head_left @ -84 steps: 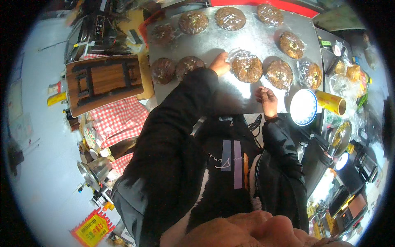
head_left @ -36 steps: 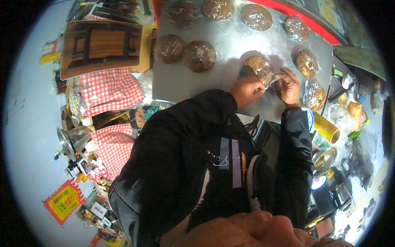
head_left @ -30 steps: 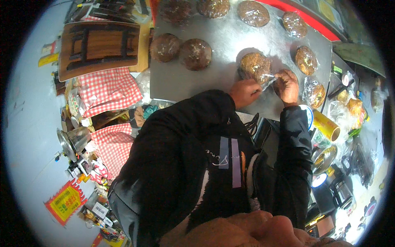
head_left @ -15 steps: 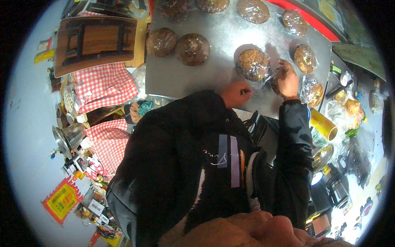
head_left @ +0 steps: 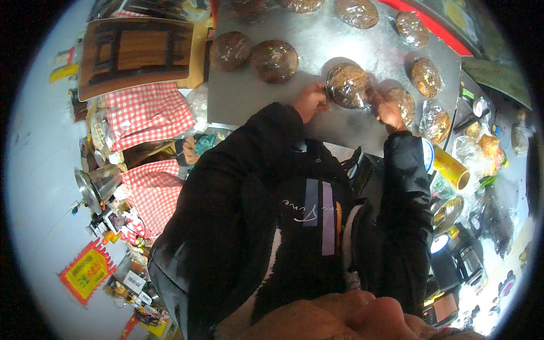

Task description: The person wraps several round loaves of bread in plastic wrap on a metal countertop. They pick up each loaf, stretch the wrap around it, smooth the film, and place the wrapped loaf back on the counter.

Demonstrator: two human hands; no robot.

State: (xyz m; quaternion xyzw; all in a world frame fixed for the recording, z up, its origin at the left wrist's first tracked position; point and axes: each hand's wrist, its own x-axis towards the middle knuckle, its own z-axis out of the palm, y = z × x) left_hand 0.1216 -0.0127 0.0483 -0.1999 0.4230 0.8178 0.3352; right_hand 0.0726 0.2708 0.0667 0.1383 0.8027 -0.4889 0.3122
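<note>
A round brown cake in clear plastic wrap (head_left: 347,85) lies near the front of the metal table, between my hands. My left hand (head_left: 311,102) is at its left edge, fingers pinched together on the wrap there. At the lower right edge, my right hand (head_left: 390,112) has its fingers closed on the wrap's other side. Just right of that hand sits another wrapped cake (head_left: 403,105), partly hidden by it. Two more wrapped cakes lie farther right, one at the back (head_left: 426,77) and one nearer (head_left: 436,124).
Several wrapped cakes (head_left: 274,61) stand along the left and back of the metal table (head_left: 243,99). A yellow roll (head_left: 451,169) and plastic bags (head_left: 492,148) lie beyond its right side. To the left are a brown wooden board (head_left: 136,56) and red checked cloths (head_left: 148,115).
My left hand has moved up and left to the cake's left edge. My right hand has come lower, uncovering more of the cake beside it. The view has shifted slightly.
</note>
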